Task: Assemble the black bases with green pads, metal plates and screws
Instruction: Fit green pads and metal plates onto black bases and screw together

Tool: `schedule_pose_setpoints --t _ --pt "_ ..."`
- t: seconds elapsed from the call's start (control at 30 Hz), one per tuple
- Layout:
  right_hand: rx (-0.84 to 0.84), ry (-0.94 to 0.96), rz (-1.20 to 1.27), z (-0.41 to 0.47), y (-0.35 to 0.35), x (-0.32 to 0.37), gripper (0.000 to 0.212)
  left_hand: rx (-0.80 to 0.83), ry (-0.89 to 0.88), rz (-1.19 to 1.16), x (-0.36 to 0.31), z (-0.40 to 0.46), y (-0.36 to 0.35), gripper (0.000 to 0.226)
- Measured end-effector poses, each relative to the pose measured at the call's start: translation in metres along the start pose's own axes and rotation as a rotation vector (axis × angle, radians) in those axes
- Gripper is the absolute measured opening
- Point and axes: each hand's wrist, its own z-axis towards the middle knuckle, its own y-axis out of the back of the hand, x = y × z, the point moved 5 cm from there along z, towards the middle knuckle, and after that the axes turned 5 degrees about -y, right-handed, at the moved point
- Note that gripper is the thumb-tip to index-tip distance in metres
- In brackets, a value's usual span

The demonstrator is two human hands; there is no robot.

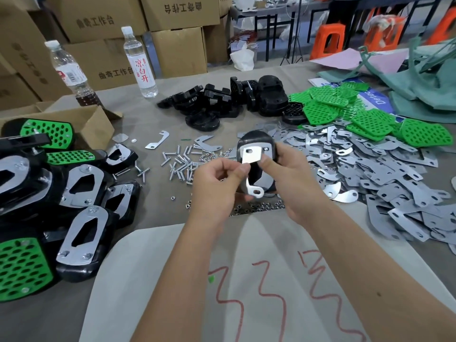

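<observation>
I hold a black base (256,141) above the table's middle, gripped from the right by my right hand (287,176). A bright metal plate (251,156) lies against the base; my left hand (222,181) pinches its edge, and my right thumb presses on it. Loose screws (181,162) lie scattered just beyond my left hand, and small nuts (256,208) lie below both hands. Black bases (222,102) are heaped at the back centre, green pads (345,112) at the back right, metal plates (370,164) in a wide pile at the right.
Assembled bases with green pads and plates (61,193) are stacked at the left beside an open cardboard box (96,124). Two water bottles (140,62) stand at the back left before stacked cartons (103,33). Green fabric (419,80) lies at the far right.
</observation>
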Motion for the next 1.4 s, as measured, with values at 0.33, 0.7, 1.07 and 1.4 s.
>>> schedule_pose_setpoints --t 0.33,0.7,1.07,1.4 --pt "0.049 -0.049 0.032 -0.0014 -0.0021 -0.0045 0.022 -0.061 0.000 0.129 0.0071 0.0062 0.0094 0.020" --pt "0.065 -0.071 0.044 -0.0024 -0.0024 -0.0024 0.025 -0.074 -0.017 0.034 0.0054 0.0058 0.0079 0.017" --pt "0.127 -0.109 0.111 -0.0060 -0.0042 -0.0011 0.024 -0.030 0.043 -0.085 0.0050 0.0068 0.0082 0.026" --pt "0.077 -0.094 0.061 -0.0055 -0.0054 -0.0026 0.021 -0.103 0.021 0.020 0.0059 0.0068 0.0110 0.030"
